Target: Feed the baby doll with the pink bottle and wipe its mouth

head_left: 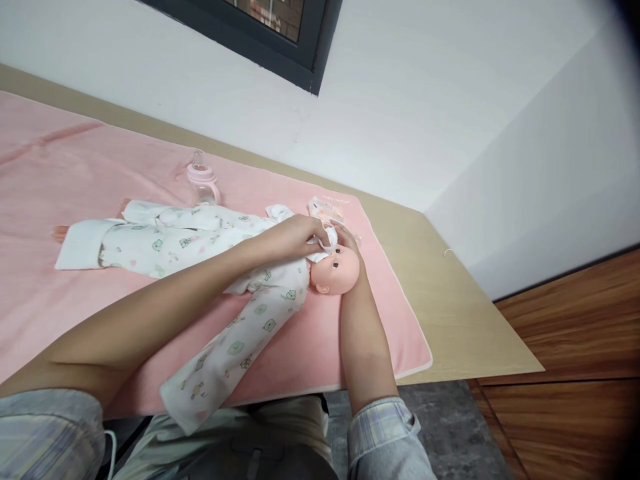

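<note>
A baby doll point(334, 275) lies on its back on a pink blanket point(320, 347), its head to the right. It wears a white sleepsuit point(200, 235) with small animal prints, one sleeve reaching to the table's front edge. Closed around a thin white tissue point(329, 239), my left hand point(299, 235) presses it to the lower part of the doll's face. My right hand point(349, 239) cups the far side of the doll's head, its fingertips close to the tissue and partly hidden behind the head.
Beyond the doll's legs stands a clear baby bottle point(203, 180) with a pink collar and handle. A crinkled clear plastic packet point(325, 209) lies behind my hands. The wooden table point(440, 287) borders a white wall point(380, 120), with a dark window frame point(300, 67) above.
</note>
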A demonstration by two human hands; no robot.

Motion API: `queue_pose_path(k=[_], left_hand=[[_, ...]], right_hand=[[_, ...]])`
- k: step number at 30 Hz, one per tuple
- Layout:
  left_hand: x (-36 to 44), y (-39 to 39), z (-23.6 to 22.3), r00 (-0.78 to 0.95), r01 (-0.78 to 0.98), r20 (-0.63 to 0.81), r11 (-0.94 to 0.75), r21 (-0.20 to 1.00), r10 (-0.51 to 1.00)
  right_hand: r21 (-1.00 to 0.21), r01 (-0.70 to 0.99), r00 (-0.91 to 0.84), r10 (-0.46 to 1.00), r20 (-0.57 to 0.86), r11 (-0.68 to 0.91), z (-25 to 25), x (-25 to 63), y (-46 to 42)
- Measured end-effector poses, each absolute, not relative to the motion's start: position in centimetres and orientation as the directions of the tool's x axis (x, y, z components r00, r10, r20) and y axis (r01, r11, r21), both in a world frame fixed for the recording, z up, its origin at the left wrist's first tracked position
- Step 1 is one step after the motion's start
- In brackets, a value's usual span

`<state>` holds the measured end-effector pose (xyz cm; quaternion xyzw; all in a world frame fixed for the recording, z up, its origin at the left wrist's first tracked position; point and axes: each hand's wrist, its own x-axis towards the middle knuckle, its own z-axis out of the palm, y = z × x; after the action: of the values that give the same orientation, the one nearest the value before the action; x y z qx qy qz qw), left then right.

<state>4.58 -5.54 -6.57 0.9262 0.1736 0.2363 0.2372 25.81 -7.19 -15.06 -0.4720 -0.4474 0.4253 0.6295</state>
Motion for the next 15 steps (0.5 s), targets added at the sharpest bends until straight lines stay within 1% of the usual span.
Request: queue_pose_path(k=[4, 15], left_hand=[[4.7, -5.6, -6.6, 0.810, 0.237, 0.366, -0.826, 0.511, 0.459], [4.9, -5.5, -6.8, 0.784, 0.302, 0.369, -0.825, 0.478, 0.500]], right_hand=[[-0.977, -0.060, 0.222, 0.957, 0.187, 0.205, -14.8, 25.6, -7.7], [-0.979, -0.081, 0.235, 0.958, 0.163, 0.187, -15.0, 25.6, -6.8]])
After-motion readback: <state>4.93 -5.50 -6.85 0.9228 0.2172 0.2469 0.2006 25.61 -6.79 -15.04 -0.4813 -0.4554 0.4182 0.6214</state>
